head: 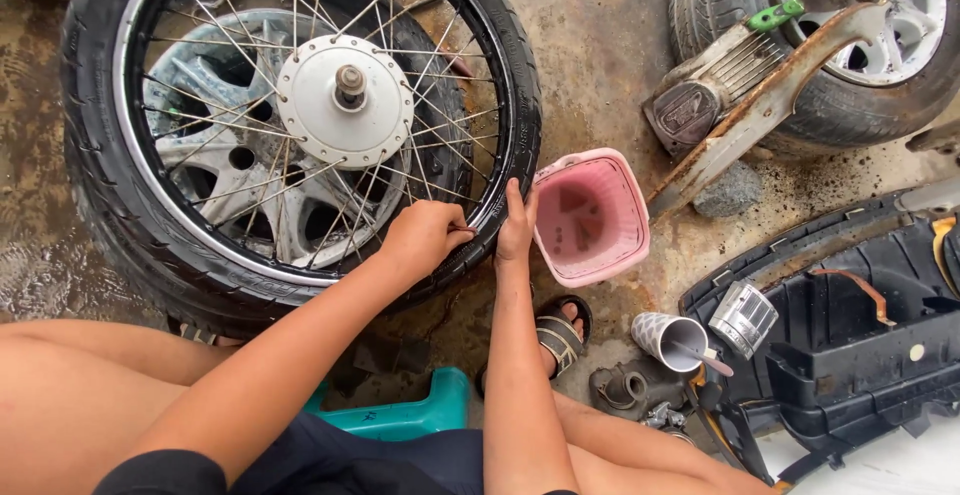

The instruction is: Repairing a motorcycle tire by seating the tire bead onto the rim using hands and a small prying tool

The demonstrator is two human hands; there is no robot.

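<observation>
Head view: my left hand [425, 235] pinches the spoked wheel's rim [478, 227], my right hand [517, 225] presses flat on its tire [520, 105] alongside; a pink basket [590, 217] sits just right of both hands.

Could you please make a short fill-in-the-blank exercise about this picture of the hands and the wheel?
1. Both hands, left hand and right hand, touch the ____ of the spoked wheel.
2. The bucket beside it is ____ in colour.
3. The wheel lies on top of a car ____.

Missing words: tyre; pink; wheel
</observation>
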